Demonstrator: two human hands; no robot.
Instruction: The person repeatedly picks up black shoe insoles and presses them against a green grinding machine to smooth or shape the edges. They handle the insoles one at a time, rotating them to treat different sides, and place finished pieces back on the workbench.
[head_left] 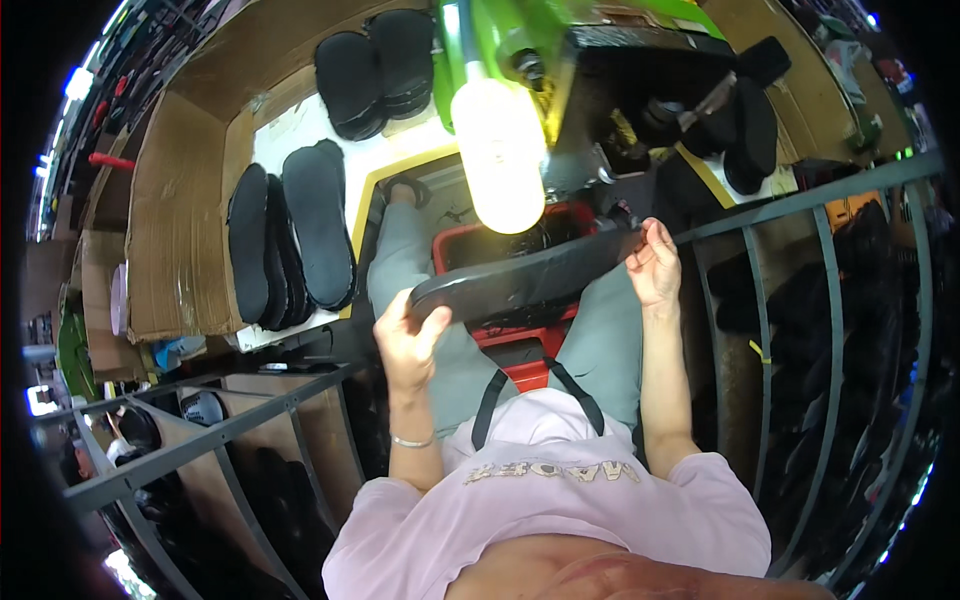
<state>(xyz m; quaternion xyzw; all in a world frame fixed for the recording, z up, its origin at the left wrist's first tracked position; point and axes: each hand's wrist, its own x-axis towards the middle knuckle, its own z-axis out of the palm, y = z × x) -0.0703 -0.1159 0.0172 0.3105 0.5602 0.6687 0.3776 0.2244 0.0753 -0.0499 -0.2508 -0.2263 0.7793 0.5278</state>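
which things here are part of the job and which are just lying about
Likely the job:
held sole, between left hand and right hand
stacked soles
lit lamp
green machine, perhaps

Likely just lying about:
cardboard
red handle, far left

- Sole (520, 282) btwn L hand (408, 348) & R hand (655, 265), above bin (439, 255)
- Lamp (498, 155) just beyond sole
- Machine (645, 75) R of lamp
- Sole stacks (318, 220) on tbl (280, 135), L of lamp
- Carton (180, 200) L of stacks
- Rails (210, 437) either side
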